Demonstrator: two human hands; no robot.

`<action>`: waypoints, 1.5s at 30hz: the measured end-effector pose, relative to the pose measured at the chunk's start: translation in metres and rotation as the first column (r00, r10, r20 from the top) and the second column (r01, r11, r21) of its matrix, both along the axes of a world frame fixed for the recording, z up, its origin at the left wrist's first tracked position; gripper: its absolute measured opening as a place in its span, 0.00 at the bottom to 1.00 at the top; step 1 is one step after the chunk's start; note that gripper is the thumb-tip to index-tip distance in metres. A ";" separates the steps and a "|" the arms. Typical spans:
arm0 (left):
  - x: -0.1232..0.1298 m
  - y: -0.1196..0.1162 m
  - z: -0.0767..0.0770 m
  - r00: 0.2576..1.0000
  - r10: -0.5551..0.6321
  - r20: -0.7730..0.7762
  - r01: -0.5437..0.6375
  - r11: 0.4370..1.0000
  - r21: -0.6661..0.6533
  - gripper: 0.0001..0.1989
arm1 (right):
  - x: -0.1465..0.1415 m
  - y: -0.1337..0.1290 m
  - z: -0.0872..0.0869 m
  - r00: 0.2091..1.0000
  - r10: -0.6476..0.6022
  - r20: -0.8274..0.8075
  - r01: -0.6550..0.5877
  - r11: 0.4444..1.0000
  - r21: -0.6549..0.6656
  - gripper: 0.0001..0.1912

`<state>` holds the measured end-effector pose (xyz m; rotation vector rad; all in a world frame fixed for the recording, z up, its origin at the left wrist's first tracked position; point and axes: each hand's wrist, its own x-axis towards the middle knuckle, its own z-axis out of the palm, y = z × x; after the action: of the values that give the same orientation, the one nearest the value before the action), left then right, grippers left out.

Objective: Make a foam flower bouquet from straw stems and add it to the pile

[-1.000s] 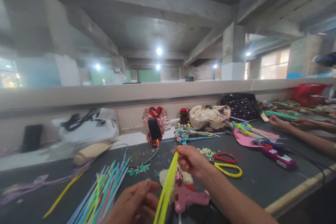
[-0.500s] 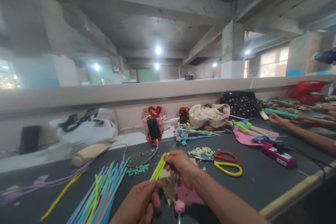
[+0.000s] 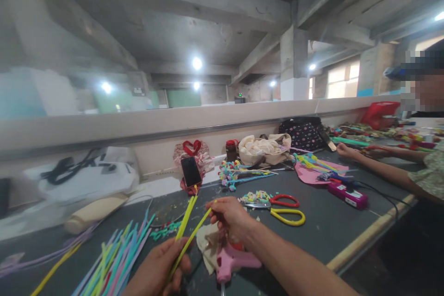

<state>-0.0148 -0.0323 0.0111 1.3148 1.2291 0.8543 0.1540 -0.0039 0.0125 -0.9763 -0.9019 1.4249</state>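
My left hand (image 3: 161, 263) is closed around a few yellow-green pipe cleaners (image 3: 186, 216). One of them slants away from the others, and its upper end sits in the pinched fingers of my right hand (image 3: 231, 216). Below my right wrist lies a pink glue gun (image 3: 227, 261), partly covered by the forearm, beside a crumpled beige cloth (image 3: 205, 247). Left of my left hand spreads a loose bunch of pastel pipe cleaners (image 3: 116, 254). Short green cut pieces (image 3: 166, 230) lie just beyond that hand.
Scissors (image 3: 287, 216) with red and yellow handles lie right of my hands, by small cut bits (image 3: 258, 196). A phone (image 3: 191, 171) leans at the back. Further right are a purple box (image 3: 347, 195) with cables and a co-worker's arm (image 3: 381, 169).
One yellow-green pipe cleaner has come apart from the bundle at its top, held by my right hand. The view has turned to the right, bringing the co-worker further into sight.
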 end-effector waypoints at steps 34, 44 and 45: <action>0.027 -0.035 0.017 0.971 -0.228 0.068 0.222 0.971 0.086 0.18 | 0.001 -0.065 0.004 0.989 0.128 -0.079 -0.113 0.977 0.181 0.12; 0.008 -0.040 0.021 0.975 -0.160 -0.153 0.191 0.956 0.222 0.12 | 0.012 -0.081 0.006 0.923 0.236 0.305 -0.281 0.953 0.113 0.05; 0.008 -0.044 0.025 0.969 -0.158 -0.189 0.200 0.953 0.228 0.12 | 0.013 -0.084 0.006 0.909 0.242 0.339 -0.296 0.948 0.115 0.05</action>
<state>-0.0071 -0.0759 0.0366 1.7020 1.1371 0.7951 0.1669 -0.0882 0.0184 -1.0024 -1.4216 1.4132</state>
